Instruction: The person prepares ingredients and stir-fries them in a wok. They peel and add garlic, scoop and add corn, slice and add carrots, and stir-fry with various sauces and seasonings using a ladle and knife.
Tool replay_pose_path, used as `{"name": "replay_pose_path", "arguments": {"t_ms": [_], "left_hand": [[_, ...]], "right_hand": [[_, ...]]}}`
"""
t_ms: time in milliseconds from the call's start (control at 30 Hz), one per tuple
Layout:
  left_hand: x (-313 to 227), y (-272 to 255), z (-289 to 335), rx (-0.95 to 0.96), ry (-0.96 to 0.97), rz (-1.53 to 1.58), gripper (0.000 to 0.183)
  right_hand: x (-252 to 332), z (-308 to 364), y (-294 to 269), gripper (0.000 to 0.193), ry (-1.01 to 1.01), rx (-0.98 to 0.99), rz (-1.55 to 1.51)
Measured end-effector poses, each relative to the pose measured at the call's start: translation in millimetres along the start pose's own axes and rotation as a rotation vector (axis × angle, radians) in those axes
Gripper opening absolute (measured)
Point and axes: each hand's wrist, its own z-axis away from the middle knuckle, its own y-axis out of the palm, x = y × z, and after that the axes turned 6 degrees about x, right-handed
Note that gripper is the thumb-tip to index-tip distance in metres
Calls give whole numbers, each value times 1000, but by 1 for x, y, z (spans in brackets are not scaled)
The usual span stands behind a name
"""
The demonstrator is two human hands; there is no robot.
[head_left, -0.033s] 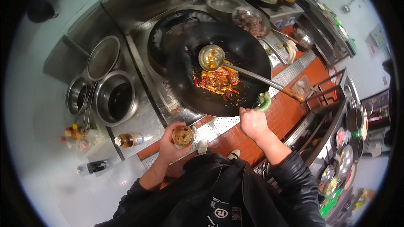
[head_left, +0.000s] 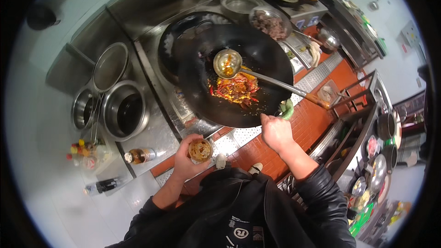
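The left hand (head_left: 186, 158) is clamped around a small open jar of brownish paste (head_left: 200, 149), held over the desk edge just short of the wok (head_left: 234, 73). The right hand (head_left: 275, 132) closes on the wok's green-wrapped handle (head_left: 286, 108). Red chillies and seasoning (head_left: 235, 88) already sit in the oil, and a ladle (head_left: 228, 63) rests in the wok; judging by this, the cooking is at an early stage, with the paste not yet in.

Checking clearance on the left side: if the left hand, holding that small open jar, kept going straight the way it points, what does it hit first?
Likely the near rim of the black wok. The left hand holds the jar pointing up-frame toward it, with only bare steel counter between. Heights are hard to judge from above.
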Motion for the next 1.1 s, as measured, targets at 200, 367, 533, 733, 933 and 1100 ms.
{"name": "replay_pose_path", "arguments": {"t_ms": [200, 367, 533, 733, 933, 1100], "left_hand": [[-20, 29, -23, 192, 131, -66, 75], [-27, 59, -36, 315, 107, -97, 71], [-24, 95, -56, 486, 92, -91, 71], [-18, 147, -60, 671, 108, 88, 77], [-11, 195, -71, 828, -2, 42, 77], [-12, 255, -75, 946, 25, -20, 75]], "right_hand": [[2, 20, -10, 33, 130, 96, -81], [-2, 40, -12, 33, 168, -13, -151], [-27, 82, -14, 24, 376, -478, -762], [-62, 250, 6, 25, 790, -939, -1572], [-70, 476, 44, 26, 1587, -1707, -946], [-69, 627, 119, 24, 2043, -1745, -702]]}}
